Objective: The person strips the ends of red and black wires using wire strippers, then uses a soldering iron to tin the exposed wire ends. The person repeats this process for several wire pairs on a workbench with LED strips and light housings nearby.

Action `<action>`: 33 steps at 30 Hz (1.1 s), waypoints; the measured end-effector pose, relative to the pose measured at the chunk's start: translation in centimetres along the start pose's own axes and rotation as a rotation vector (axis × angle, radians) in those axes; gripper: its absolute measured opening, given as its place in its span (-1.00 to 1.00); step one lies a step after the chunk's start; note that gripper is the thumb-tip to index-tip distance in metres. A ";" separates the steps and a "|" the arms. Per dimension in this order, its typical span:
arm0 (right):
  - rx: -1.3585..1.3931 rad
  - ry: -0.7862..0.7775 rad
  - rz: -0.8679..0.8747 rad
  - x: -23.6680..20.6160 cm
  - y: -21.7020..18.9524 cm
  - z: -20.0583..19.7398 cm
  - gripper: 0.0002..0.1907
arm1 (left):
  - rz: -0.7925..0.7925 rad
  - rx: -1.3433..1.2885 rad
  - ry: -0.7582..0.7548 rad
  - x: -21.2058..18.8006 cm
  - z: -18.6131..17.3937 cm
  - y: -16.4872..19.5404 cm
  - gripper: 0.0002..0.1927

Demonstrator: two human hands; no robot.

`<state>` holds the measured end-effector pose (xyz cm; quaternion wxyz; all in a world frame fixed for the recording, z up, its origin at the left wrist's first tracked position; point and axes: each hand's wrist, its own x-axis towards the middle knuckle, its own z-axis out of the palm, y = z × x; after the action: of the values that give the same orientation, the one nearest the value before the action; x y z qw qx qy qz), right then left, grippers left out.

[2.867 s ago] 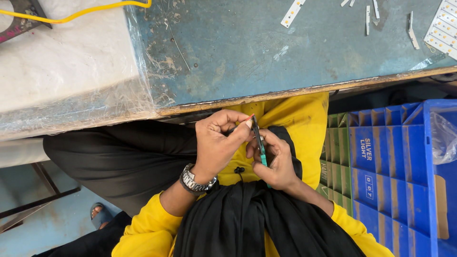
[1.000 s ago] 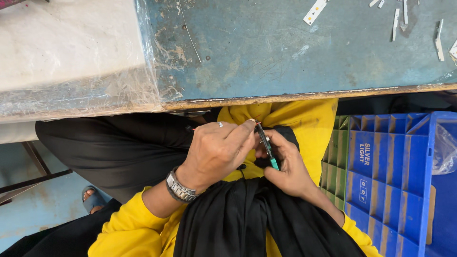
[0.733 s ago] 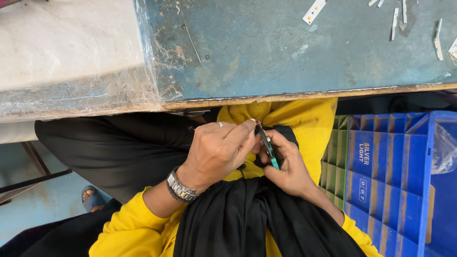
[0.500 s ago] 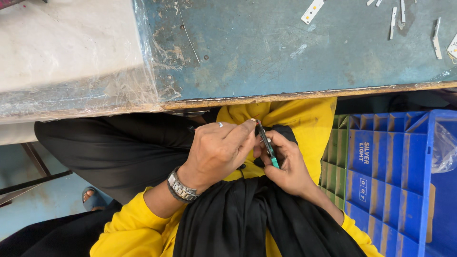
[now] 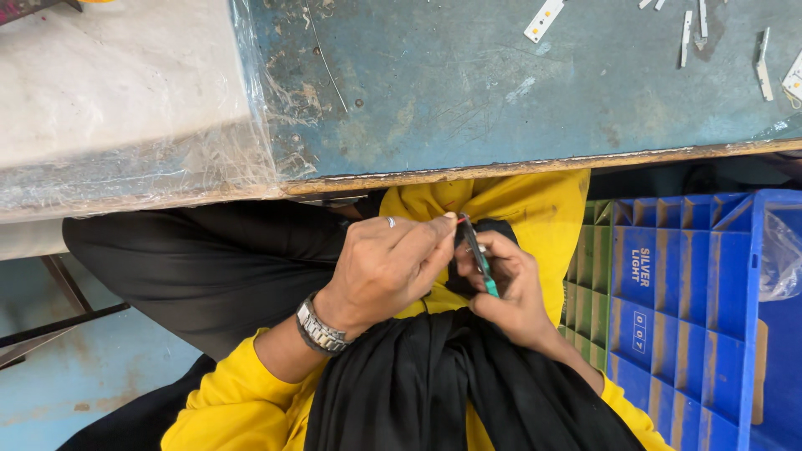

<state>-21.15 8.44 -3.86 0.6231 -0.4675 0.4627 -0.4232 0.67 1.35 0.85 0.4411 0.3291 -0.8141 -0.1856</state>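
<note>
Both of my hands work in my lap, below the edge of the blue worktable [image 5: 501, 108]. My right hand [image 5: 518, 292] grips a small hand tool with a teal handle [image 5: 479, 257], held nearly upright. My left hand [image 5: 384, 267], with a metal watch on the wrist and a ring on one finger, has its fingertips pinched at the tool's upper tip. Whatever small piece sits between those fingertips is too tiny to make out. Yellow sleeves and black cloth lie under the hands.
Several small white strip pieces [image 5: 543, 18] lie scattered on the far right of the table. A surface wrapped in clear plastic [image 5: 117, 108] covers the table's left part. A blue crate [image 5: 693, 309] and a green crate [image 5: 589, 284] stand to my right.
The hands stay together in the lap and have drifted slightly to the right. The tool has tilted a little, and the left fingertips remain pinched at its tip.
</note>
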 end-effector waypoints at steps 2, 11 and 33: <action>0.008 0.029 -0.016 -0.8 0.2 -0.7 -0.44 | 0.026 -0.031 0.012 0.0 -0.1 0.1 -0.85; -0.024 0.269 -0.025 -2.0 -2.7 -1.6 -0.41 | 0.079 -0.005 0.088 1.3 -1.8 1.6 -0.86; 0.476 0.179 -0.444 1.9 -3.0 -6.4 -0.40 | -0.703 -0.475 0.038 -0.6 -0.4 -0.5 -0.83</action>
<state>-27.28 4.74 -2.19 0.5642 -0.3595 0.2907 -0.6840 1.41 1.43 0.43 0.4294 0.4793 -0.5788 -0.5009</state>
